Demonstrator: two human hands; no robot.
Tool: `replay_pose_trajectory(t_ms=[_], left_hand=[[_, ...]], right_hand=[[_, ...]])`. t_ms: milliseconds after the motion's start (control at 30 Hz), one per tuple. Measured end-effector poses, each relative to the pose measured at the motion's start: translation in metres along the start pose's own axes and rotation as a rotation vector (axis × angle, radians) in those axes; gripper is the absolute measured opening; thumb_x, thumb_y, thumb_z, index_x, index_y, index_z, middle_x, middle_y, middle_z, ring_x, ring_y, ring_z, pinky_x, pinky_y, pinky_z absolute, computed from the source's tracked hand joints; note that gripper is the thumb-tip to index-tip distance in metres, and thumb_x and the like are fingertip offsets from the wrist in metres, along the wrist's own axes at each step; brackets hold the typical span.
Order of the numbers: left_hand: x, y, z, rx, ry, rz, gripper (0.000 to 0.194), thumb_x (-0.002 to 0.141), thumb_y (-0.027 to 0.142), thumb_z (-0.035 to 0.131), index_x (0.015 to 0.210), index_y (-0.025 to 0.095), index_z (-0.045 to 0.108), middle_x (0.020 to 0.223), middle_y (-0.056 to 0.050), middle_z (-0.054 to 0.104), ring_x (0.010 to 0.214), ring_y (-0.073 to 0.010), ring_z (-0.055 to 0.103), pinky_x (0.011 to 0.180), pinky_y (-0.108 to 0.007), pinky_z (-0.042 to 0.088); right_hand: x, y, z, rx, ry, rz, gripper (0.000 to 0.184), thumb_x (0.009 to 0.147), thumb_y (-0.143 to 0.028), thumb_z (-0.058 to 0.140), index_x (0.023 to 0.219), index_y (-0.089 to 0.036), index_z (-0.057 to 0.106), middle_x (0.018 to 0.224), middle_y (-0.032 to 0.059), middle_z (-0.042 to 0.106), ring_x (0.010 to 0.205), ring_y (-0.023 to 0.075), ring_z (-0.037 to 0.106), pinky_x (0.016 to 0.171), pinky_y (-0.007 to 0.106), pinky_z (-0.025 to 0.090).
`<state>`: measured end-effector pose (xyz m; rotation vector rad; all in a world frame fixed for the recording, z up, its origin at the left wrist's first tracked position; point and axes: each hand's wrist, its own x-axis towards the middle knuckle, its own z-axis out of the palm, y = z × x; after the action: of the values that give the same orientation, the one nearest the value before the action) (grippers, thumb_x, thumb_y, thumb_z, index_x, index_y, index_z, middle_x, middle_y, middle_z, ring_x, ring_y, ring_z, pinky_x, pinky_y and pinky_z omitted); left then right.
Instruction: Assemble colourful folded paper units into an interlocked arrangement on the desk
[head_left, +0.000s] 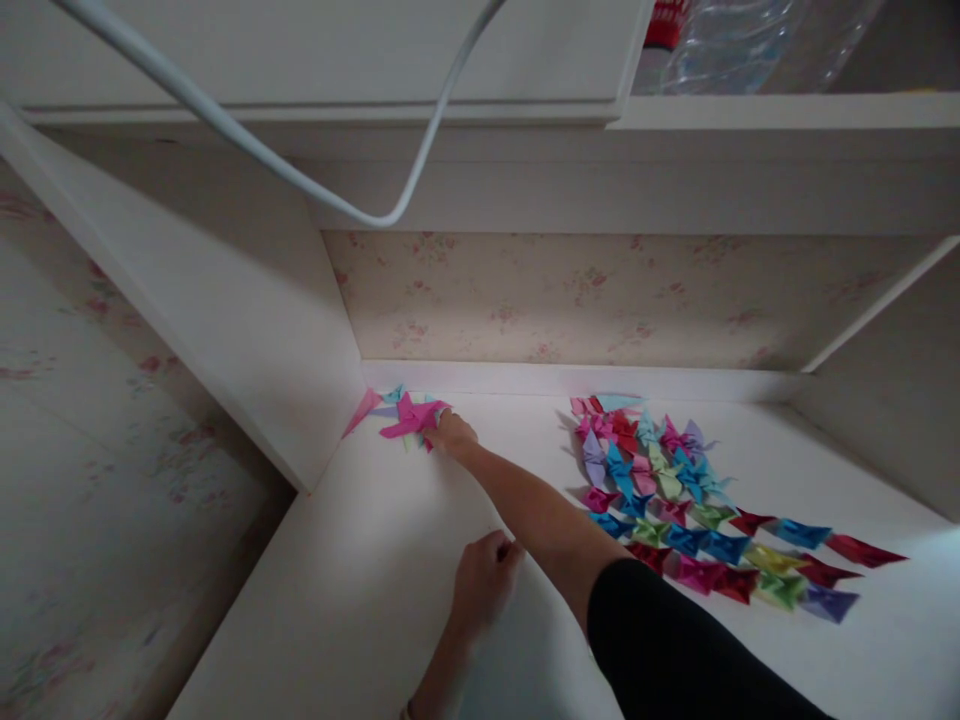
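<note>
My right arm reaches across the white shelf top to the back left. There my right hand (451, 432) has its fingers closed at the edge of a bright pink folded-paper crane (411, 415). Around that crane lie a few more paper pieces, among them a pink one (363, 410) against the side panel and a teal one (393, 394). My left hand (486, 578) is curled into a loose fist below the right forearm, and I see nothing in it. At the right, several folded-paper cranes (622, 430) in many colours sit in rows.
Several flatter folded-paper pieces (724, 545) line up in front of the cranes. A white cable (300, 180) hangs across the upper view. Overhead is a white cabinet (465, 80), with clear plastic bottles (727, 45) at its right. A white side panel (247, 300) stands left.
</note>
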<state>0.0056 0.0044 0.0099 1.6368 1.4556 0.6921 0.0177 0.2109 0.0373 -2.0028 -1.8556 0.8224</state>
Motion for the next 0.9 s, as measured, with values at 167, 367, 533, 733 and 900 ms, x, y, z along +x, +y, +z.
replay_pose_trajectory(t_ms=[167, 367, 533, 733, 900], left_hand=[[-0.001, 0.002, -0.002, -0.011, -0.028, -0.002, 0.025, 0.081, 0.027, 0.045, 0.063, 0.018, 0.058, 0.06, 0.0, 0.06, 0.057, -0.0124, 0.05, 0.053, -0.024, 0.026], [0.0, 0.002, -0.002, 0.015, -0.026, -0.001, 0.023, 0.08, 0.023, 0.044, 0.065, 0.018, 0.062, 0.064, -0.002, 0.064, 0.058, -0.0135, 0.052, 0.054, -0.024, 0.028], [-0.001, 0.002, -0.002, 0.004, -0.029, -0.009, 0.022, 0.079, 0.022, 0.044, 0.065, 0.018, 0.06, 0.063, -0.001, 0.063, 0.058, -0.013, 0.051, 0.053, -0.024, 0.027], [0.0, 0.001, -0.002, -0.026, -0.017, 0.02, 0.022, 0.081, 0.025, 0.044, 0.065, 0.018, 0.058, 0.06, 0.001, 0.058, 0.056, -0.0121, 0.047, 0.054, -0.024, 0.027], [0.003, -0.001, -0.003, -0.054, -0.002, -0.018, 0.034, 0.083, 0.04, 0.046, 0.056, 0.019, 0.048, 0.052, 0.004, 0.047, 0.053, -0.0117, 0.043, 0.052, -0.024, 0.025]], right_hand=[[0.0, -0.009, 0.008, -0.033, 0.023, -0.014, 0.05, 0.08, -0.04, 0.06, 0.12, -0.011, 0.053, 0.12, 0.0203, 0.06, 0.109, 0.0328, 0.059, 0.084, 0.041, 0.048], [0.007, -0.003, 0.014, -0.028, 0.04, 0.03, 0.039, 0.079, -0.033, 0.061, 0.113, -0.014, 0.061, 0.111, 0.0182, 0.066, 0.102, 0.0308, 0.063, 0.077, 0.037, 0.05], [0.009, 0.006, 0.015, 0.04, 0.019, 0.04, 0.024, 0.076, -0.034, 0.062, 0.092, -0.019, 0.07, 0.095, 0.0099, 0.072, 0.093, 0.0251, 0.067, 0.07, 0.028, 0.049], [0.0, 0.015, 0.01, 0.197, 0.036, 0.03, 0.024, 0.078, -0.036, 0.059, 0.089, -0.02, 0.072, 0.092, 0.0075, 0.073, 0.09, 0.0227, 0.067, 0.067, 0.024, 0.046], [-0.009, 0.027, -0.005, 0.394, 0.035, 0.035, 0.022, 0.083, -0.029, 0.054, 0.095, -0.018, 0.069, 0.09, 0.0059, 0.072, 0.077, 0.017, 0.067, 0.063, 0.022, 0.047]])
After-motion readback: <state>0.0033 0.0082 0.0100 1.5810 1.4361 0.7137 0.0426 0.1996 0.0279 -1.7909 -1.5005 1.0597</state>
